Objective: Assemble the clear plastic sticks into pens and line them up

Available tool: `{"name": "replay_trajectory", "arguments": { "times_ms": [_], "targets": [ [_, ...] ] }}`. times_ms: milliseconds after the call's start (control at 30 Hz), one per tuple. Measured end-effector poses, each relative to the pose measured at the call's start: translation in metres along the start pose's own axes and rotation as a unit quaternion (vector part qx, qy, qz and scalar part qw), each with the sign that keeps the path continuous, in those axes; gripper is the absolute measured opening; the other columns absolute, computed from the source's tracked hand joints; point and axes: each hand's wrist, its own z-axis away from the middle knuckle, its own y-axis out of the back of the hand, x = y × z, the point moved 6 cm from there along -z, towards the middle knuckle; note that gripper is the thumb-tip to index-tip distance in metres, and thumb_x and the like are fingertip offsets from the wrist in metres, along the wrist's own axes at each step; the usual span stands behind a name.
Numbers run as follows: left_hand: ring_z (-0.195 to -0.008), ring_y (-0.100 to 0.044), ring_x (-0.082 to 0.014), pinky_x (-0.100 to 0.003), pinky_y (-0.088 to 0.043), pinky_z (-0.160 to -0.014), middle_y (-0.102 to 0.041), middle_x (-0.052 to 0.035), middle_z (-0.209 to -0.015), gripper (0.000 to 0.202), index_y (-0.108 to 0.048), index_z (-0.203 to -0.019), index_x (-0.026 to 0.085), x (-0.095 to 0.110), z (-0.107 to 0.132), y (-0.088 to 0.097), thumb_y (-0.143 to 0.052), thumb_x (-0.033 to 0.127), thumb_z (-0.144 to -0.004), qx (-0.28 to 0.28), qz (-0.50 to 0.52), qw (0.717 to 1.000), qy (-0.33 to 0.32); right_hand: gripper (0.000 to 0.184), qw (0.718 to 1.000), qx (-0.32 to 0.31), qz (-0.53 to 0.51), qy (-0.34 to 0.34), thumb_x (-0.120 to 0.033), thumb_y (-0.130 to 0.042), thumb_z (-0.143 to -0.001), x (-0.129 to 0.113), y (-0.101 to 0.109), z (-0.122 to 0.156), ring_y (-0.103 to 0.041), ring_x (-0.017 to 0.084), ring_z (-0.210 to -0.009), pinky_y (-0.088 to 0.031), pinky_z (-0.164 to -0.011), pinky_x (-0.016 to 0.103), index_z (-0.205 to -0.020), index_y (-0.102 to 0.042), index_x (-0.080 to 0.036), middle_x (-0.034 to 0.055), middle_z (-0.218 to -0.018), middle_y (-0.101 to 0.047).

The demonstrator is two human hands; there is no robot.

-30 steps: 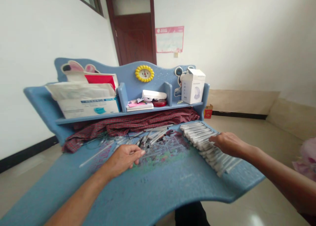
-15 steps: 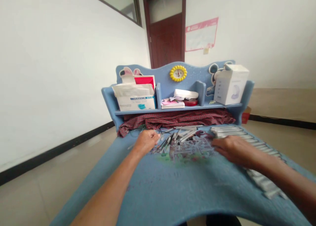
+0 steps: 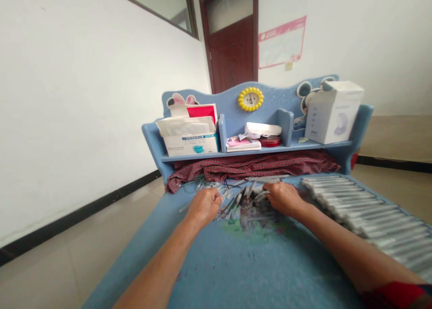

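My left hand (image 3: 205,205) is closed in a pinch at the left side of a pile of loose pen parts (image 3: 238,199); what its fingertips hold is too small to make out. At the pile's right side my right hand (image 3: 283,198) has its fingers curled down onto a pale pen barrel (image 3: 262,194). Dark refills, clear tubes and small black pieces lie mixed between the two hands. On the right of the desk, beside my right forearm, a long row of pale pens (image 3: 367,214) lies side by side, blurred towards the near end.
The blue desk (image 3: 263,264) has a back shelf (image 3: 290,148) carrying a mask box (image 3: 191,142), papers (image 3: 243,145), a red round tin (image 3: 270,141) and a white box (image 3: 332,113). A checked cloth (image 3: 253,165) lies bunched under it. A yellow flower clock (image 3: 250,99) is above.
My right hand has moved left from the edge of the pen row into the loose pile. My left hand stays near the pile's left side. The view has shifted slightly.
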Motion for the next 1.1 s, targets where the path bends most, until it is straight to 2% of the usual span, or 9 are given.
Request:
{"name": "replay_trajectory", "arguments": {
  "times_ms": [200, 333, 433, 567, 733, 900, 1100],
  "targets": [
    [-0.055, -0.048, -0.0116, -0.022, -0.025, -0.052, -0.054, -0.0004, -0.056, 0.022, -0.057, -0.064, 0.017, 0.011, 0.005, -0.009, -0.047, 0.031, -0.077, -0.017, 0.01, 1.0, -0.015, 0.03, 1.0, 0.008, 0.023, 0.0, -0.024, -0.034, -0.085, 0.004, -0.006, 0.004, -0.064, 0.024, -0.079, -0.043, -0.065, 0.029, -0.102, -0.058, -0.021, 0.0113, -0.079, -0.067],
    [-0.053, -0.046, -0.0115, -0.022, -0.024, -0.051, -0.051, 0.0002, -0.054, 0.021, -0.056, -0.064, 0.017, 0.017, 0.007, -0.01, -0.047, 0.031, -0.077, -0.019, 0.013, 0.999, -0.022, 0.032, 0.998, 0.012, 0.04, 0.041, -0.025, -0.03, -0.087, -0.001, -0.007, 0.006, -0.064, 0.024, -0.076, -0.043, -0.064, 0.03, -0.092, -0.061, -0.02, 0.0116, -0.077, -0.067],
    [-0.053, -0.046, -0.0114, -0.022, -0.024, -0.051, -0.051, 0.0006, -0.054, 0.021, -0.056, -0.065, 0.017, 0.019, 0.007, -0.009, -0.047, 0.03, -0.077, -0.014, 0.018, 0.999, -0.032, 0.034, 0.996, 0.003, 0.05, 0.072, -0.022, -0.027, -0.088, -0.005, -0.008, 0.006, -0.064, 0.024, -0.075, -0.043, -0.064, 0.03, -0.092, -0.061, -0.019, 0.0121, -0.079, -0.067],
    [-0.054, -0.046, -0.0111, -0.022, -0.024, -0.052, -0.052, 0.0012, -0.055, 0.019, -0.058, -0.067, 0.017, 0.016, 0.006, -0.005, -0.047, 0.03, -0.077, -0.001, 0.027, 0.999, -0.03, 0.03, 0.994, -0.012, 0.055, 0.095, -0.015, -0.032, -0.084, -0.009, -0.009, 0.007, -0.064, 0.024, -0.076, -0.044, -0.064, 0.03, -0.095, -0.061, -0.016, 0.0138, -0.08, -0.066],
    [-0.053, -0.046, -0.0108, -0.022, -0.025, -0.051, -0.052, 0.0017, -0.054, 0.019, -0.06, -0.069, 0.017, 0.006, 0.003, 0.004, -0.047, 0.029, -0.077, 0.016, 0.021, 1.0, 0.001, 0.03, 0.992, -0.02, 0.065, 0.109, -0.012, -0.034, -0.082, -0.014, -0.007, 0.008, -0.064, 0.024, -0.077, -0.044, -0.065, 0.031, -0.095, -0.06, -0.016, 0.0141, -0.081, -0.067],
    [-0.055, -0.047, -0.0107, -0.021, -0.026, -0.052, -0.054, 0.0009, -0.057, 0.019, -0.061, -0.068, 0.016, -0.002, 0.002, 0.004, -0.048, 0.028, -0.076, 0.015, 0.011, 1.0, 0.02, 0.03, 0.988, -0.048, 0.077, 0.128, -0.009, -0.035, -0.079, -0.018, -0.002, 0.012, -0.064, 0.024, -0.078, -0.045, -0.064, 0.03, -0.094, -0.06, -0.014, 0.0164, -0.08, -0.066],
    [-0.054, -0.047, -0.012, -0.022, -0.026, -0.052, -0.053, 0.0012, -0.054, 0.017, -0.062, -0.068, 0.018, 0.008, 0.005, -0.005, -0.049, 0.027, -0.074, -0.029, 0.008, 1.0, -0.004, 0.03, 0.983, -0.07, 0.065, 0.155, -0.008, -0.037, -0.077, -0.03, 0.007, 0.018, -0.064, 0.027, -0.081, -0.045, -0.065, 0.033, -0.092, -0.062, -0.013, 0.0184, -0.08, -0.065]
  ]
}}
